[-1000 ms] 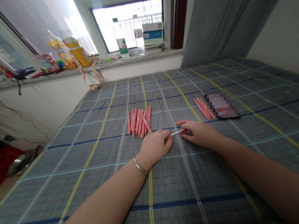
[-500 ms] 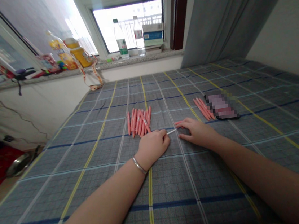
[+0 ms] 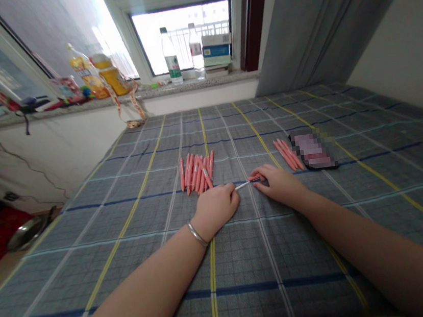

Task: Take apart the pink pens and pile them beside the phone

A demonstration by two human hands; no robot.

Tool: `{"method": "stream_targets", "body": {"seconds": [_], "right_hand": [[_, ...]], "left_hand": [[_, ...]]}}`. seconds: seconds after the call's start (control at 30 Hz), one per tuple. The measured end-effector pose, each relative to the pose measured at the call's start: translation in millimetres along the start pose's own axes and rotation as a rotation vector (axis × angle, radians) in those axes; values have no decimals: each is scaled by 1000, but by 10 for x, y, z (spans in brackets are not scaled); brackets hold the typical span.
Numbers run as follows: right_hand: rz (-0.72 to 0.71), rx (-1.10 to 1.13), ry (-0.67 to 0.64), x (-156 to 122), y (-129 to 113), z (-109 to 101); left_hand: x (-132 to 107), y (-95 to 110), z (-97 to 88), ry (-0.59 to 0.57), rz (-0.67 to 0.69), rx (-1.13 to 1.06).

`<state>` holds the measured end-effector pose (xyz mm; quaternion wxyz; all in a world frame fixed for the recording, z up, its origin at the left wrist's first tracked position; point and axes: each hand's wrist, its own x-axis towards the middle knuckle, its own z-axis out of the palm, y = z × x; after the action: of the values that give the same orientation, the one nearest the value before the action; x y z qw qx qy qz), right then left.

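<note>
My left hand [image 3: 217, 203], with a silver bangle at its wrist, is closed on a thin white pen refill [image 3: 242, 185]. The refill sticks out toward my right hand [image 3: 276, 181]; its other end is hidden in the left fist. The fingers of my right hand pinch a pink pen barrel [image 3: 251, 178] with a dark part beside it, right where the refill's tip meets it. Whether the tip is inside the barrel I cannot tell. Just beyond the left hand lies a bunch of several pink pens [image 3: 196, 171]. More pink pens [image 3: 287, 154] lie beyond the right hand.
A black-edged phone-like thing [image 3: 313, 150], its face blurred, lies beside the right-hand pens. All this rests on a checked grey cloth [image 3: 140, 270]. On the windowsill [image 3: 153, 91] stand clear bottles [image 3: 172, 63], boxes [image 3: 216, 50] and a yellow bottle [image 3: 112, 78].
My right fingers have curled in more tightly around the pink barrel, and a dark part now shows at them. The left hand and the loose pens have stayed put.
</note>
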<state>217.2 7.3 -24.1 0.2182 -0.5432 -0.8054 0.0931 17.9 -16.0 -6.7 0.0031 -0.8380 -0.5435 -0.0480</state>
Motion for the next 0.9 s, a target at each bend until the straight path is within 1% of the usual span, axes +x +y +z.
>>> {"method": "stream_targets", "body": {"seconds": [0.13, 0.2, 0.37, 0.5, 0.67, 0.8, 0.9], "right_hand": [[30, 7, 10, -13, 1, -9], [43, -27, 29, -21, 13, -26], [10, -122, 38, -25, 41, -91], [-55, -102, 33, -6, 44, -82], [-45, -35, 25, 9, 35, -39], [-94, -17, 3, 6, 35, -34], [-95, -14, 3, 2, 38, -35]], "left_hand": [[-3, 5, -12, -7, -5, 4], [-2, 11, -21, -23, -19, 4], [1, 20, -33, -23, -17, 8], [-4, 11, -28, -17, -10, 1], [-5, 7, -21, -23, -9, -11], [-2, 9, -14, -20, -3, -18], [0, 6, -5, -15, -1, -11]]}}
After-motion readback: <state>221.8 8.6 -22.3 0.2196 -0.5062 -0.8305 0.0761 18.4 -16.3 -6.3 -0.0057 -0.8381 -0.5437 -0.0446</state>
